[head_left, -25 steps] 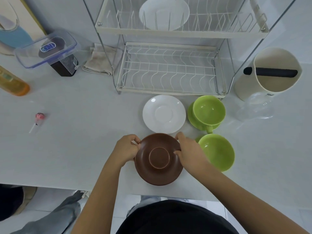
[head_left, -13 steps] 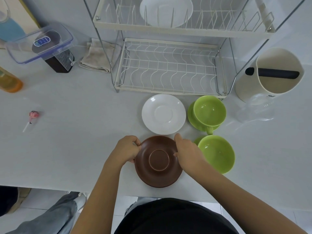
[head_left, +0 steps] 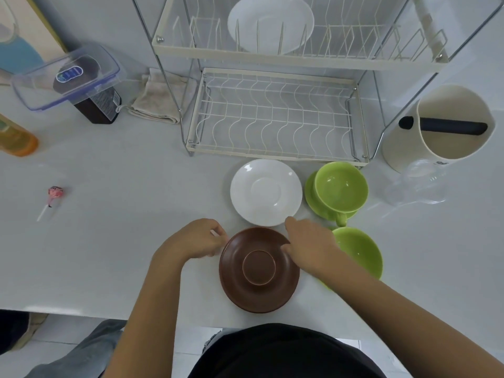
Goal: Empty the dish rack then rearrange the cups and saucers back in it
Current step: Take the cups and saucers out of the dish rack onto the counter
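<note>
As both hands settle lower | left hand [head_left: 196, 238] and right hand [head_left: 308, 246] pinch brown saucer [head_left: 259, 268] rims on counter [head_left: 122, 241] | rack refill looks next.

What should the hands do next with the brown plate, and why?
Probably lift the brown saucer toward the dish rack. The left hand and right hand already grip its opposite edges, it lies upside down on the counter, and the rack's lower shelf sits bare.

A smooth white countertop [head_left: 114, 241] spreads under soft even light to a pale wall [head_left: 114, 20] far beyond the hands, while light floor tiles [head_left: 54, 350] show below its near edge, left of the arms.
</note>
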